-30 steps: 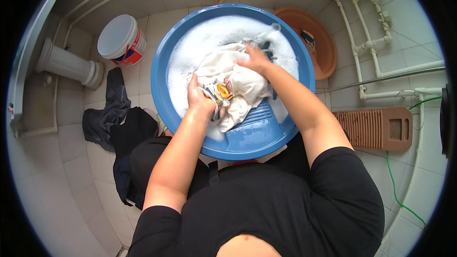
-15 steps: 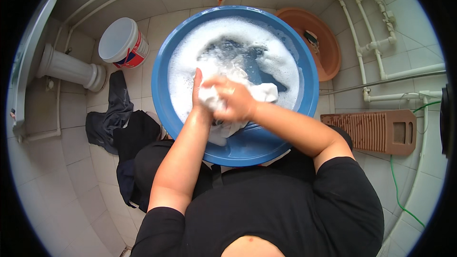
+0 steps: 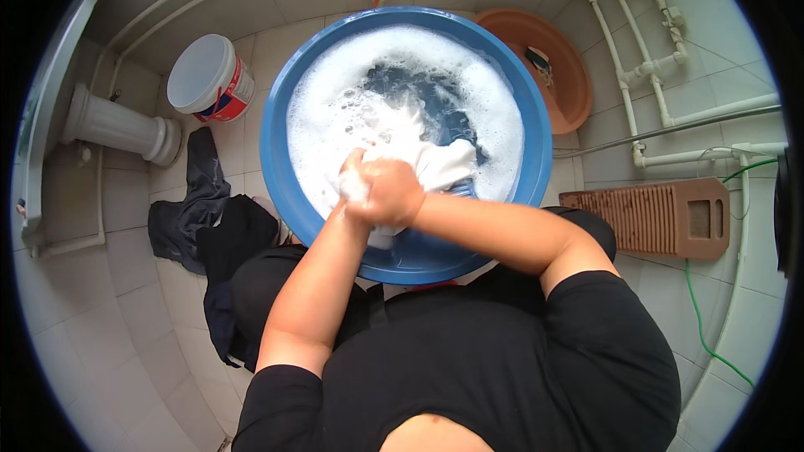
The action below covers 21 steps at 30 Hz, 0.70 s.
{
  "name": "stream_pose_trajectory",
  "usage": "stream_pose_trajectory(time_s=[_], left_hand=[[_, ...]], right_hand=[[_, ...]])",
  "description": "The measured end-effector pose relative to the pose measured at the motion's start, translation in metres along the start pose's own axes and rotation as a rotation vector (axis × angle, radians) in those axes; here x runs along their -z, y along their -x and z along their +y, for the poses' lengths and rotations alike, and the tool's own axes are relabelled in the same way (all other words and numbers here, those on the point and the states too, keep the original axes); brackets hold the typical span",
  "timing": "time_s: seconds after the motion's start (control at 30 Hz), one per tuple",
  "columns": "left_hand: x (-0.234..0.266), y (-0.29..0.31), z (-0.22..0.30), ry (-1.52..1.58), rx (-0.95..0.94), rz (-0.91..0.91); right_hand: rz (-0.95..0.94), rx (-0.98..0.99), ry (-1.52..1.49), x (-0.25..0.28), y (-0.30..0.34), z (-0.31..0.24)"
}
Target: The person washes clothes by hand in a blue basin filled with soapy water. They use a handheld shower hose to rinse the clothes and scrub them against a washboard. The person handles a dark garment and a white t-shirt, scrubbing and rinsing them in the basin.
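Note:
A large blue basin point(image 3: 280, 176) full of soapy foam sits on the tiled floor in front of me. A white garment point(image 3: 435, 163) lies in the suds, with a dark cloth point(image 3: 419, 92) behind it. My left hand point(image 3: 353, 180) and my right hand point(image 3: 392, 192) are pressed together near the basin's front rim, both gripping a bunched part of the white garment. Foam covers the fingers of my left hand.
A white bucket with a red label point(image 3: 209, 79) stands at the left, beside a white pedestal base point(image 3: 113, 125). Dark clothes point(image 3: 213, 234) lie heaped on the floor. A brown basin point(image 3: 544, 63) leans behind; a brown washboard point(image 3: 649, 218) lies at the right. White pipes point(image 3: 645, 75) run along the wall.
My hands drew together and moved toward the near rim, bunching the white garment. The garment's spread-out part with a coloured print is no longer visible; more foam and dark cloth show.

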State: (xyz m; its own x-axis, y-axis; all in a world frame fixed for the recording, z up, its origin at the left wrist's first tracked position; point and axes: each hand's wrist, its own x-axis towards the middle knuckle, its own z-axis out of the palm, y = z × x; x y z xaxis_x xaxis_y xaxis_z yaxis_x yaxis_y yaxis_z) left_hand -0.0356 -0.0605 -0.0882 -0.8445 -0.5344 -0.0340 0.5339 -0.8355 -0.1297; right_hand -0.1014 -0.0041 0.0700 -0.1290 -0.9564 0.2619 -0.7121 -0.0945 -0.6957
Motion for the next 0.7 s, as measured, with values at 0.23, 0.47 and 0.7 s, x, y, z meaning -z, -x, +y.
stream_pose_trajectory(time_s=[0.23, 0.47, 0.7], left_hand=[[-0.14, -0.012, -0.033, -0.39, 0.099, 0.515], [-0.133, -0.02, -0.02, -0.4, -0.109, 0.761], [-0.109, -0.028, -0.018, -0.487, -0.329, 0.479]], right_hand=[[0.055, -0.702, 0.201, 0.039, -0.046, 0.08], [-0.077, -0.715, 0.145, 0.056, -0.021, 0.202], [0.15, -0.071, -0.222, 0.038, -0.019, 0.101]])
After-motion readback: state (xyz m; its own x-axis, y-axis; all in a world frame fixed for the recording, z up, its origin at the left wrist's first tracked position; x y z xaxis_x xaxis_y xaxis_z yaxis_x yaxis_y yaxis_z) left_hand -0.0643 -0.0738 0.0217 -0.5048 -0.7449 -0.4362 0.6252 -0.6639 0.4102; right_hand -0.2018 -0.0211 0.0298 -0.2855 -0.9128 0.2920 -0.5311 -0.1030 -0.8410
